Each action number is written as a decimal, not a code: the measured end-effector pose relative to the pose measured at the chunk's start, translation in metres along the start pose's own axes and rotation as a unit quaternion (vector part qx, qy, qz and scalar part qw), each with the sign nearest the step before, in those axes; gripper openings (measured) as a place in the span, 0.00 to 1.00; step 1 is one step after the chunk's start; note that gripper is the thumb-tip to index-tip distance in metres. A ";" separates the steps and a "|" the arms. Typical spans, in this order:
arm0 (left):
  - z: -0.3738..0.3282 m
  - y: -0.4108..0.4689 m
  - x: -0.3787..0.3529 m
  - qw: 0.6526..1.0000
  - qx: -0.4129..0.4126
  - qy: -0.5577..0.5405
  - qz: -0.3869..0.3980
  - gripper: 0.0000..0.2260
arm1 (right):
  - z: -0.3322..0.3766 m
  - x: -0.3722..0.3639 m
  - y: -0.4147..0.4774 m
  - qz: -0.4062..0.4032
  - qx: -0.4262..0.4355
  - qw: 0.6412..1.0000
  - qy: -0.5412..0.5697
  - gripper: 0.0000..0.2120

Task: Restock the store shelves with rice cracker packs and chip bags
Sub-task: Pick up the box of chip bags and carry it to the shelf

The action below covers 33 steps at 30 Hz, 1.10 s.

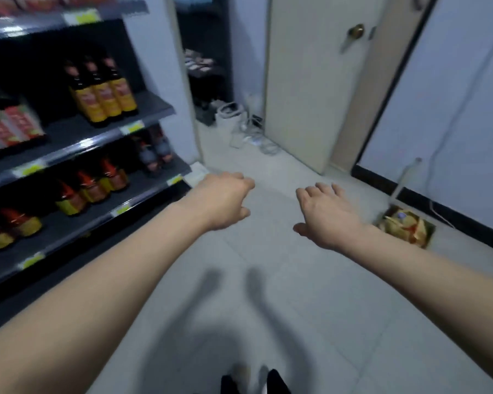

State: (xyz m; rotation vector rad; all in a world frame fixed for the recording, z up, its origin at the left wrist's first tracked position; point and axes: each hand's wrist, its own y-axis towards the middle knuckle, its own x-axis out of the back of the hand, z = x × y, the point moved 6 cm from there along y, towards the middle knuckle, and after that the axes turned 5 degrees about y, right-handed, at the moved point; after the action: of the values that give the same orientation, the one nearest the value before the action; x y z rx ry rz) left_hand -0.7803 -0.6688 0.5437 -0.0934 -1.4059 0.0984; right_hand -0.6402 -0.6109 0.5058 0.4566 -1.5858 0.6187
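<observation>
Both my arms reach forward over the pale tiled floor. My left hand (224,199) hangs palm down with its fingers loosely curled and nothing in it. My right hand (326,213) is also palm down, fingers spread, holding nothing. A box of yellow snack bags (404,227) sits on the floor by the right wall, just right of my right wrist. Dark store shelves (77,132) stand on the left, close to my left forearm. The picture is blurred.
The shelves carry dark bottles with yellow labels (104,92), red packs (10,129) and sauce bottles (91,187). A cream door (310,81) stands ahead, with cables and a white bag (231,115) in the doorway. A black baseboard (439,206) runs along the right wall.
</observation>
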 end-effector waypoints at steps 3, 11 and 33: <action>-0.050 0.072 0.009 0.996 -0.083 0.009 -0.010 0.20 | -0.088 -0.013 -0.001 0.021 -0.108 0.994 0.003 0.23; -0.180 0.223 0.015 0.966 -0.258 -0.007 -0.004 0.21 | -0.264 -0.048 -0.025 0.043 -0.333 0.941 0.038 0.24; -0.465 0.547 -0.017 0.955 -0.262 -0.091 0.100 0.21 | -0.635 -0.141 0.051 0.123 -0.385 0.909 0.104 0.27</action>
State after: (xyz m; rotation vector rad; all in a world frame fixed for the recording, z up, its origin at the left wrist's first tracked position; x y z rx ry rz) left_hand -0.3320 -0.1316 0.3841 -0.6831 -1.5754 -0.1049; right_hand -0.1642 -0.1800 0.3877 -0.3938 -1.5480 0.1744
